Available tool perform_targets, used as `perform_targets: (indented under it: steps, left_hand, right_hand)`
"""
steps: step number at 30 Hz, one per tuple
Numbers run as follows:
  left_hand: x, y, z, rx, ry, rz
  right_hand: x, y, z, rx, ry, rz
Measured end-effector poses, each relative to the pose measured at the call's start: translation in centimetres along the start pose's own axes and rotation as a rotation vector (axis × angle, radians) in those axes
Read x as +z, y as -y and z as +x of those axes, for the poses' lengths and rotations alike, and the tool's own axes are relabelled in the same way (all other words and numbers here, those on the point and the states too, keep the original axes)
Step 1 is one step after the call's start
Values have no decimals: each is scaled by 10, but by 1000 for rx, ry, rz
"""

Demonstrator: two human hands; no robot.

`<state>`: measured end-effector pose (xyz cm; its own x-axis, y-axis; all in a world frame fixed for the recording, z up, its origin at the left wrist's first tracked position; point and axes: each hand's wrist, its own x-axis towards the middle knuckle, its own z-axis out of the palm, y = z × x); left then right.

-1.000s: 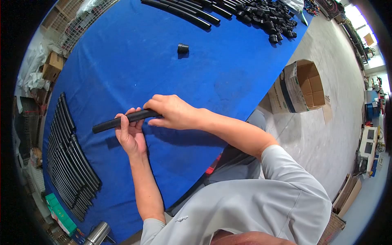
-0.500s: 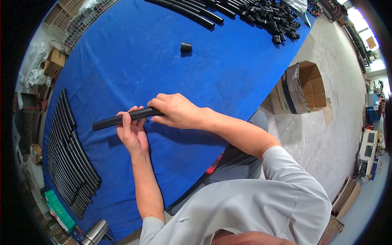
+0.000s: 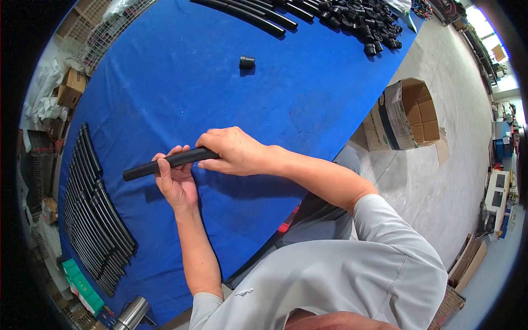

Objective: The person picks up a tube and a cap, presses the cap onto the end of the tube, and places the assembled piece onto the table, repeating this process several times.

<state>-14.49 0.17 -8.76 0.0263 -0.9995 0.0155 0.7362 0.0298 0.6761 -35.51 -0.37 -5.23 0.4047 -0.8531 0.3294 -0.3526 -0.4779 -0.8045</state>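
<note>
A black tube (image 3: 144, 171) is held over the blue-covered table, its far end sticking out to the left. My left hand (image 3: 179, 184) supports it from below near its middle, thumb on the near side and fingers curled behind. Around the tube's right end, my right hand (image 3: 236, 151) is closed, and that end is hidden in its grip. Beyond the hands, a single black end cap (image 3: 247, 62) lies on its side on the cloth.
Rows of black tubes (image 3: 99, 220) lie at the left, near a green box (image 3: 81, 286) and a metal cup (image 3: 132, 312). More tubes (image 3: 242, 16) and a pile of black caps (image 3: 363, 25) are at the far edge. An open cardboard box (image 3: 404, 118) stands right of the table (image 3: 308, 99).
Both hands keep their hold on the tube, with only a very slight shift left. The view has moved a little; nothing has been picked up or let go.
</note>
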Motion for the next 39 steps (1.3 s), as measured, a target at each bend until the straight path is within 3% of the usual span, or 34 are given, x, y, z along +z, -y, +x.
perform_targets:
  steps: [5,8,11,26,32,35,38,39]
  left_hand:
    - [2,-2,-2,-26,15,9]
    - [-1,-1,-1,-24,-5,19]
    - [0,0,-1,-21,-20,46]
    - [6,3,-2,12,-62,69]
    - [7,3,-2,13,-74,78]
    - [3,1,-1,-5,-43,94]
    - [4,1,-3,-6,-19,143]
    - [6,1,-3,-2,-12,165]
  right_hand:
    - [-16,13,9,578,230,494]
    - [-10,5,5,248,61,188]
    - [-4,-6,5,93,34,76]
    - [-3,-7,4,81,30,131]
    - [0,-9,2,-210,-93,-182]
    - [1,-3,0,-65,-55,-27]
    - [-13,3,8,259,176,150]
    - [-12,1,8,234,148,124]
